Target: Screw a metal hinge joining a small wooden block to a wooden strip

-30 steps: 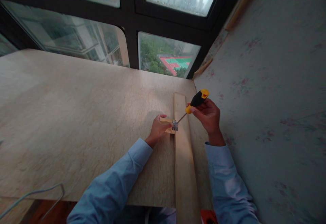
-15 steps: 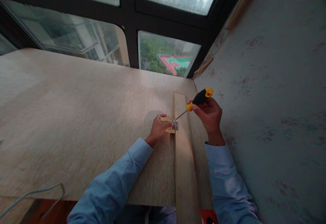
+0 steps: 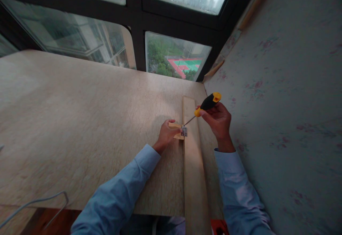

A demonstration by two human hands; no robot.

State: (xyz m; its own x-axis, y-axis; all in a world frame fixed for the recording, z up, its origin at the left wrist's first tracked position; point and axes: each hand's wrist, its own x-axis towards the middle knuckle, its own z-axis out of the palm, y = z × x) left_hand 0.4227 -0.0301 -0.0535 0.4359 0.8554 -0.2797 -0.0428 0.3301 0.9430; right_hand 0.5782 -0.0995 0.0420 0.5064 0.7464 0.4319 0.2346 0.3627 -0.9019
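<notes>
A small silver hinge (image 3: 184, 132) sits at the centre of the work, lying on the long pale board (image 3: 194, 170) near its far end, at the board's nine o'clock edge. The board runs from about twelve o'clock toward six, past the near edge of the bench (image 3: 93, 121). Just beside the hinge, at nine o'clock, a small wooden block (image 3: 175, 124) lies against the board. The left hand (image 3: 167, 133) comes in from that side, its fingers pinching the block, with the thumb on top reaching the hinge and hiding part of it. Between one and two o'clock from the hinge is a black-and-yellow screwdriver (image 3: 208, 103), tilted so that its shaft slopes down to the hinge's far end; whether the tip sits in a screw is too small to tell. The right hand (image 3: 219, 121), between two and three o'clock, has its fingers pinching the yellow collar of the handle. Both forearms wear light blue sleeves (image 3: 120, 188). Farther out, a grey cable (image 3: 32, 203) bends over the bench's edge at eight o'clock, and something red (image 3: 219, 225) shows at five. A flower-patterned wall (image 3: 283, 85) rises at three, and a dark window frame (image 3: 137, 24) spans ten to one.
</notes>
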